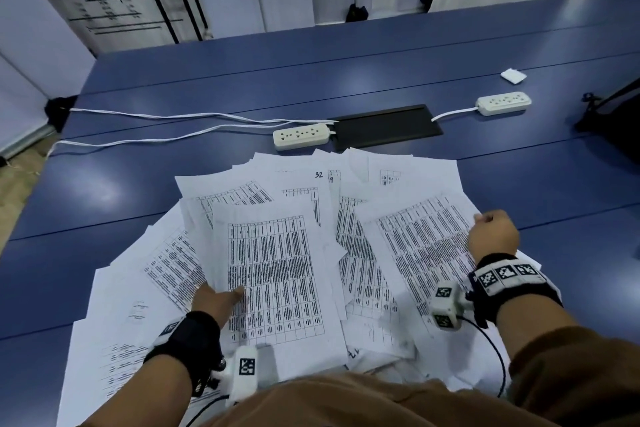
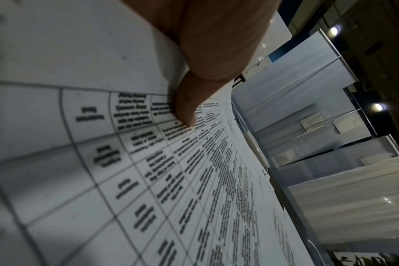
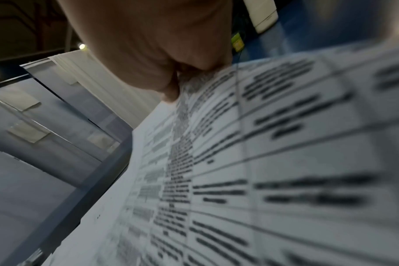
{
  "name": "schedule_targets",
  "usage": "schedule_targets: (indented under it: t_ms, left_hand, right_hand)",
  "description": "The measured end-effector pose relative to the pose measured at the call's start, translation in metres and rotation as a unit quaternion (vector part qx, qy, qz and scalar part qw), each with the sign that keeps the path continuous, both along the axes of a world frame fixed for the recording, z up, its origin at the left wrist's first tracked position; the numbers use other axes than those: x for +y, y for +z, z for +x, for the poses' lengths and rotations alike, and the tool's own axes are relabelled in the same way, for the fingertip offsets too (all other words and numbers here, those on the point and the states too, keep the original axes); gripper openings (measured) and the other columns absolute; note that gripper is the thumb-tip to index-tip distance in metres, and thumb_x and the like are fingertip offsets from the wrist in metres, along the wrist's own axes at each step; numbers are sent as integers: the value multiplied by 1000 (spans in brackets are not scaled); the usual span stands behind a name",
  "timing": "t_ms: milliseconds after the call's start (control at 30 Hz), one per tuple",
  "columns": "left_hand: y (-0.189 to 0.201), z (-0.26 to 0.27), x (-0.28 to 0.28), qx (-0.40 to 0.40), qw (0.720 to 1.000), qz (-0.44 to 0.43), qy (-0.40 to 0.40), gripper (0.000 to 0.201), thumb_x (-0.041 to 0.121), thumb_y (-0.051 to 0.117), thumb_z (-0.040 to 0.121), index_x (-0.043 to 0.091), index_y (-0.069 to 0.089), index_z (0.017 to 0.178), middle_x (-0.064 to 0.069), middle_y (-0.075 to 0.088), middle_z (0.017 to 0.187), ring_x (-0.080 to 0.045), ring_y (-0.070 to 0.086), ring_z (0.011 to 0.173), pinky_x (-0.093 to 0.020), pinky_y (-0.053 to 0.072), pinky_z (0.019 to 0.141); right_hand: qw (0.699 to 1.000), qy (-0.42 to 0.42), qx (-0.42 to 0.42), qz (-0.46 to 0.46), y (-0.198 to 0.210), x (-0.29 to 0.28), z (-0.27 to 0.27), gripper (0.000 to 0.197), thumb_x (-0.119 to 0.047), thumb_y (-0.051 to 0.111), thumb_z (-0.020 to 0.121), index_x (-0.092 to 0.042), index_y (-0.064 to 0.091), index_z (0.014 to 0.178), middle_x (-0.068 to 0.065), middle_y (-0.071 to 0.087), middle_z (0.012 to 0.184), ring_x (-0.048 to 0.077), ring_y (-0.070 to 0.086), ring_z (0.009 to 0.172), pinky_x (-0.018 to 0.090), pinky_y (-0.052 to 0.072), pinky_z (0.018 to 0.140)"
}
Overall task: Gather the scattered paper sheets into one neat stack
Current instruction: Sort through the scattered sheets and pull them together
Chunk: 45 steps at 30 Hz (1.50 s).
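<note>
Head view: paper sheets (image 1: 277, 204) fanned in a loose overlapping pile on the blue table (image 1: 346, 62), near edge, directly in front of the person. Left hand (image 1: 214, 300) grips the centre sheet (image 1: 273, 274) at its lower-left edge, thumb on top; left wrist view confirms the thumb (image 2: 185, 106) pressed on the print, sheet bowing. Right hand (image 1: 493, 232) is curled round the far right edge of the right sheet (image 1: 419, 246); the right wrist view is blurred, but the fingers look closed on paper. Key relation: the centre sheet's long axis runs away from the body, while the right sheet is skewed, top leaning right. My read: right hand is nearer the odd one out, so it needs to swing that sheet left and rotate it parallel before stacking. Rest of the pile is not yet squared.
</note>
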<state>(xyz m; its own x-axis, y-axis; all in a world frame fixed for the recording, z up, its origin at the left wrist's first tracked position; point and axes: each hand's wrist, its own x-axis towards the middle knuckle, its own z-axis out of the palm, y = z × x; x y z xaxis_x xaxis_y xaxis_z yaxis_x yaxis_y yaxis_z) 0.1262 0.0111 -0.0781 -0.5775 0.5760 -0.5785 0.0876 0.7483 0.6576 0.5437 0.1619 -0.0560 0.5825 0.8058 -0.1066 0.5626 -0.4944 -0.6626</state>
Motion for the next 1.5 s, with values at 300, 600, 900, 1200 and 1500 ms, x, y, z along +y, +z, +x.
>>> schedule_targets:
  t_ms: [300, 600, 900, 1200, 1500]
  left_hand:
    - [0, 29, 9, -12, 995, 14, -98, 44, 14, 73, 83, -7, 54, 117, -16, 62, 98, -28, 58, 86, -29, 43, 75]
    - [14, 51, 21, -31, 989, 59, -131, 41, 14, 65, 89, 10, 48, 126, 1, 59, 97, -22, 55, 97, -28, 44, 85]
    - [5, 68, 25, -49, 969, -6, -243, 49, 18, 73, 83, 3, 51, 124, -11, 63, 107, -26, 59, 99, -31, 47, 88]
    - [7, -39, 3, 188, 979, -48, 62, 69, 40, 79, 72, 9, 50, 126, -21, 52, 123, -37, 51, 114, -42, 42, 96]
    - [-7, -87, -26, 189, 969, -155, 49, 107, 42, 90, 51, 19, 33, 139, -22, 31, 137, -43, 37, 123, -49, 36, 100]
  right_hand:
    - [979, 81, 20, -186, -9, -12, -32, 36, -15, 43, 99, 4, 48, 130, 27, 52, 134, 39, 44, 127, 40, 37, 100]
    - [972, 122, 86, -182, -9, -19, -50, 25, -9, 46, 97, 10, 58, 109, 30, 55, 126, 38, 53, 113, 34, 39, 89]
    - [893, 187, 356, -203, 6, -48, -102, 104, -79, 55, 72, -16, 30, 150, 3, 34, 154, 25, 31, 143, 46, 22, 116]
    - [940, 114, 283, -152, -4, -44, -83, 98, -60, 74, 71, -1, 40, 141, 12, 50, 134, 34, 45, 129, 41, 36, 101]
    - [935, 155, 274, -165, -8, -69, -113, 50, 8, 73, 76, 0, 55, 123, 15, 62, 115, 35, 58, 106, 40, 43, 94]
